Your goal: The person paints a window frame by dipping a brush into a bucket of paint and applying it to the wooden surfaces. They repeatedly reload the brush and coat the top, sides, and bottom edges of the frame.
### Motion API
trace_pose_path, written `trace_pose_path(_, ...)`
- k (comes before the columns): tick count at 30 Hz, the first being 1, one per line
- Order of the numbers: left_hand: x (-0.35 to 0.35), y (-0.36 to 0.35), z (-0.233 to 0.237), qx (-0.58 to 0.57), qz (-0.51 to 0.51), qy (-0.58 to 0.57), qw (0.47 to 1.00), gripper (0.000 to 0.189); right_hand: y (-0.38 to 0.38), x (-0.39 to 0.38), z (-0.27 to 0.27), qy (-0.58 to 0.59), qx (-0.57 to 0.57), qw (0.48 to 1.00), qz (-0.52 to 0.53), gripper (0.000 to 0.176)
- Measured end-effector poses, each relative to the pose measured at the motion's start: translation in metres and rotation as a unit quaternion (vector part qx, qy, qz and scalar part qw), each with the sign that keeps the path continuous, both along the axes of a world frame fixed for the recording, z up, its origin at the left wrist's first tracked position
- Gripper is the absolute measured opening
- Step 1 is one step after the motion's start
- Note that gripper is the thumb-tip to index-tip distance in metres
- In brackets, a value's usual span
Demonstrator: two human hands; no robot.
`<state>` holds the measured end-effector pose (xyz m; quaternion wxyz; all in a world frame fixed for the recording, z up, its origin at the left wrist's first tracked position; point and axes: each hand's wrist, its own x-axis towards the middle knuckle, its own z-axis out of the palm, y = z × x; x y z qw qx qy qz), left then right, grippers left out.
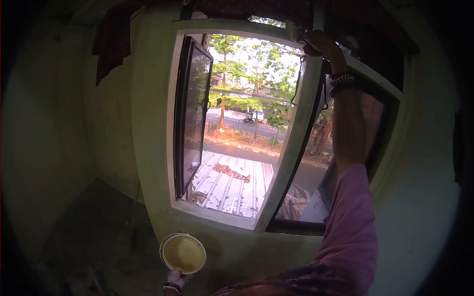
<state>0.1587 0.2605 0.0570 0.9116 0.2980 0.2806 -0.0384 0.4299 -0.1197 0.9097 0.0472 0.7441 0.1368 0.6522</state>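
Low in the view, my left hand (177, 277) is closed on the near rim of a small white bucket (200, 250). The bucket tilts toward me, showing its pale yellowish inside; a thin handle hangs around its far side. My right arm reaches high up, and my right hand (323, 43) is closed against the top of the window frame (295, 135), where the middle post meets the crossbar. Anything within its fingers is too dark to make out. Dark bracelets ring the right wrist, and a band circles the left one.
On the left, a dark-framed window sash (193, 116) stands swung outward. A second pane (308, 163) lies behind my right arm. Outside are a corrugated roof (229, 185) with dry leaves, trees and a road. Dark red cloth (112, 47) hangs at the upper left.
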Motion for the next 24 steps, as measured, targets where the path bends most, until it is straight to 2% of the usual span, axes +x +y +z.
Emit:
trace_pose_path(2, -0.007, 0.010, -0.005, 0.005, 0.002, 0.002, 1.000, 0.058, 0.026, 0.021, -0.002, -0.056, -0.030, 0.997, -0.046, 0.018)
trace_pose_path(5, -0.012, 0.022, -0.009, 0.051, 0.010, -0.016, 0.999, 0.058, 0.086, 0.037, -0.002, -0.053, -0.037, 0.998, -0.019, 0.018)
trace_pose_path(6, -0.017, 0.024, -0.009, 0.073, 0.012, -0.023, 0.997, 0.058, 0.106, 0.032, -0.002, -0.028, -0.043, 0.999, -0.004, 0.018)
trace_pose_path(8, -0.031, 0.020, 0.012, 0.119, -0.007, -0.020, 0.993, 0.029, 0.128, 0.011, 0.000, 0.045, -0.070, 0.996, 0.037, 0.018)
trace_pose_path(9, -0.038, 0.018, 0.023, 0.143, -0.016, -0.018, 0.989, 0.026, 0.123, 0.004, 0.005, 0.114, -0.069, 0.988, 0.075, 0.018)
trace_pose_path(10, -0.039, 0.016, 0.037, 0.127, -0.020, -0.011, 0.992, 0.029, 0.109, 0.003, 0.013, 0.195, -0.047, 0.972, 0.124, 0.019)
trace_pose_path(11, -0.037, 0.018, 0.029, 0.097, -0.014, -0.010, 0.995, 0.029, 0.092, 0.000, 0.019, 0.258, -0.004, 0.956, 0.139, 0.019)
trace_pose_path(12, -0.034, 0.021, 0.020, 0.068, -0.008, -0.009, 0.998, 0.032, 0.069, -0.008, 0.026, 0.284, 0.038, 0.952, 0.107, 0.019)
trace_pose_path(13, -0.024, 0.028, -0.022, 0.023, 0.012, -0.016, 1.000, 0.037, 0.041, -0.015, 0.032, 0.287, 0.075, 0.952, 0.072, 0.019)
trace_pose_path(14, -0.014, 0.034, -0.066, -0.024, 0.034, -0.023, 0.999, 0.046, 0.016, -0.022, 0.034, 0.274, 0.095, 0.955, 0.067, 0.019)
trace_pose_path(15, -0.008, 0.037, -0.087, -0.071, 0.058, -0.033, 0.995, 0.057, -0.006, -0.030, 0.035, 0.260, 0.084, 0.951, 0.147, 0.019)
trace_pose_path(16, -0.008, 0.035, -0.084, -0.082, 0.064, -0.049, 0.993, 0.058, -0.029, -0.037, 0.037, 0.250, 0.069, 0.939, 0.225, 0.018)
trace_pose_path(17, -0.008, 0.031, -0.082, -0.093, 0.071, -0.064, 0.991, 0.059, -0.033, -0.015, 0.051, 0.160, -0.008, 0.983, 0.087, 0.019)
trace_pose_path(18, -0.013, 0.029, -0.076, -0.101, 0.077, -0.077, 0.989, 0.059, -0.037, 0.028, 0.069, 0.066, -0.080, 0.993, -0.054, 0.019)
trace_pose_path(19, -0.015, 0.029, -0.076, -0.086, 0.070, -0.074, 0.991, 0.060, -0.035, 0.048, 0.076, -0.031, -0.147, 0.969, -0.195, 0.020)
trace_pose_path(21, -0.015, 0.026, -0.076, -0.057, 0.061, -0.071, 0.994, 0.061, 0.043, 0.011, 0.018, -0.159, -0.113, 0.978, -0.077, 0.017)
trace_pose_path(22, -0.022, 0.019, -0.044, -0.057, 0.064, -0.089, 0.992, 0.061, 0.084, 0.016, 0.009, -0.265, -0.100, 0.956, -0.074, 0.017)
trace_pose_path(24, -0.017, 0.017, -0.049, -0.076, 0.045, -0.083, 0.993, 0.061, 0.139, 0.047, 0.013, -0.287, -0.186, 0.938, -0.052, 0.013)
